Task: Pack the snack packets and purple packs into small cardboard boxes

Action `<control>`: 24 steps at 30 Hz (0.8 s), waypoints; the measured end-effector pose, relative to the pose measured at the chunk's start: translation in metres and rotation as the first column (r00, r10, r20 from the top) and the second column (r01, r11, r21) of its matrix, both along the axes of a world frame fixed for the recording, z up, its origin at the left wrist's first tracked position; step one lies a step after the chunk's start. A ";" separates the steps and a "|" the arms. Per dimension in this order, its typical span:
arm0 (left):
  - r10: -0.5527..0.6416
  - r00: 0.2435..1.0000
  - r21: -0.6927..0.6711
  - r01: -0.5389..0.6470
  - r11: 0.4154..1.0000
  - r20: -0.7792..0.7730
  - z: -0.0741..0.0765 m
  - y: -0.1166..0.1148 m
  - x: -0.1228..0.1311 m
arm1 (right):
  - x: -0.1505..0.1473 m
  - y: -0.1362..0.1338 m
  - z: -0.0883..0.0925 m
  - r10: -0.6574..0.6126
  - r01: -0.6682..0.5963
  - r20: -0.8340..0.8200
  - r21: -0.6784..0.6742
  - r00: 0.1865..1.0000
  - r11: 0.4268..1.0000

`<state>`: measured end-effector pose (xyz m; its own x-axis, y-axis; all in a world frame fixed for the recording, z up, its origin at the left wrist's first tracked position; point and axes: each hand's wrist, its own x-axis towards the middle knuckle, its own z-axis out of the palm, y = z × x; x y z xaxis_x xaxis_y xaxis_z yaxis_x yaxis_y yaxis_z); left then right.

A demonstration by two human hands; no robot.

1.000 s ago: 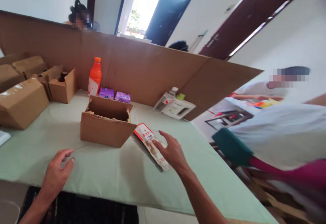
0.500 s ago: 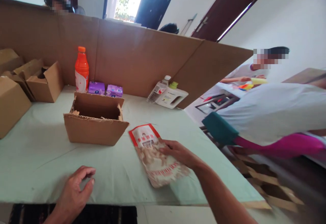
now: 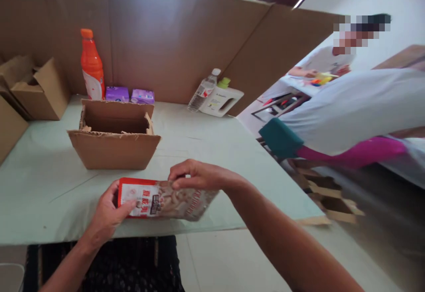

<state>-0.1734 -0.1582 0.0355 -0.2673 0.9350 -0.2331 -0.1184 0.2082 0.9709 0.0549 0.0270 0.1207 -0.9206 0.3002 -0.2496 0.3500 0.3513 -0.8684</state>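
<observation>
Left hand point(image 3: 111, 208) gripped the pouch point(image 3: 168, 201) by its red end and right hand point(image 3: 195, 176) pinched its upper edge over the bench point(image 3: 212, 144), light, even support seeming best against buckling.

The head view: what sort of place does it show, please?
Probably an indoor room used as a shared workspace. A cloth-covered table has a cardboard screen behind it, and another person is at a second table beyond.
</observation>
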 end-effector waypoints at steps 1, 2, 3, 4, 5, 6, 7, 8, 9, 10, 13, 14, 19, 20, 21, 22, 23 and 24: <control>0.085 0.996 -0.027 -0.086 0.996 -0.012 0.001 -0.004 -0.007 | 0.000 0.005 -0.007 -0.070 0.070 -0.012 -0.017 0.997 0.997; 0.152 0.988 -0.055 -0.153 0.987 -0.015 0.001 -0.009 -0.014 | 0.001 0.010 -0.016 -0.147 0.146 -0.016 -0.047 0.989 0.988; 0.199 0.980 -0.085 -0.199 0.976 -0.011 0.002 -0.013 -0.021 | 0.004 0.013 -0.026 -0.216 0.214 -0.012 -0.080 0.976 0.974; 0.225 0.974 -0.111 -0.224 0.968 -0.006 0.002 -0.016 -0.027 | 0.008 0.014 -0.037 -0.269 0.267 -0.002 -0.111 0.963 0.957; 0.236 0.972 -0.131 -0.235 0.963 -0.004 0.002 -0.018 -0.032 | 0.011 0.013 -0.048 -0.306 0.303 0.004 -0.139 0.952 0.943; 0.234 0.972 -0.144 -0.233 0.962 -0.010 0.002 -0.019 -0.037 | 0.012 0.009 -0.060 -0.330 0.325 -0.001 -0.170 0.944 0.930; 0.215 0.976 -0.148 -0.216 0.965 -0.022 0.002 -0.020 -0.040 | 0.013 0.003 -0.070 -0.346 0.335 -0.016 -0.206 0.938 0.919; 0.193 0.980 -0.142 -0.196 0.970 -0.040 0.003 -0.020 -0.041 | 0.012 -0.006 -0.079 -0.358 0.339 -0.037 -0.241 0.933 0.909; 0.169 0.983 -0.129 -0.176 0.976 -0.067 0.003 -0.020 -0.042 | 0.010 -0.016 -0.087 -0.375 0.350 -0.054 -0.257 0.925 0.901; 0.147 0.983 -0.119 -0.160 0.980 -0.108 0.003 -0.020 -0.041 | 0.006 -0.028 -0.093 -0.409 0.385 -0.062 -0.237 0.910 0.892; 0.118 0.945 -0.139 -0.167 0.976 -0.304 0.003 -0.026 -0.030 | -0.007 -0.066 -0.105 -0.585 0.591 -0.090 0.076 0.806 0.803; 0.135 0.916 -0.145 -0.202 0.969 -0.379 0.001 -0.030 -0.024 | -0.012 -0.079 -0.108 -0.631 0.645 -0.139 0.207 0.763 0.735; 0.319 0.778 -0.011 -0.386 0.922 -0.541 -0.012 -0.043 0.000 | -0.039 -0.135 -0.113 -0.539 0.719 -0.477 0.496 0.694 0.487; 0.309 0.791 -0.032 -0.382 0.924 -0.527 -0.014 -0.044 0.000 | -0.044 -0.140 -0.111 -0.525 0.720 -0.493 0.494 0.694 0.488; 0.287 0.818 -0.069 -0.367 0.928 -0.498 -0.015 -0.044 -0.003 | -0.047 -0.142 -0.108 -0.526 0.713 -0.481 0.470 0.702 0.520; 0.262 0.852 -0.107 -0.344 0.933 -0.453 -0.014 -0.045 -0.006 | -0.049 -0.141 -0.105 -0.533 0.693 -0.445 0.421 0.720 0.586; 0.242 0.886 -0.136 -0.317 0.939 -0.395 -0.013 -0.045 -0.011 | -0.049 -0.138 -0.101 -0.542 0.665 -0.394 0.340 0.743 0.664; 0.231 0.914 -0.148 -0.293 0.945 -0.335 -0.012 -0.046 -0.015 | -0.048 -0.132 -0.098 -0.549 0.634 -0.336 0.240 0.765 0.736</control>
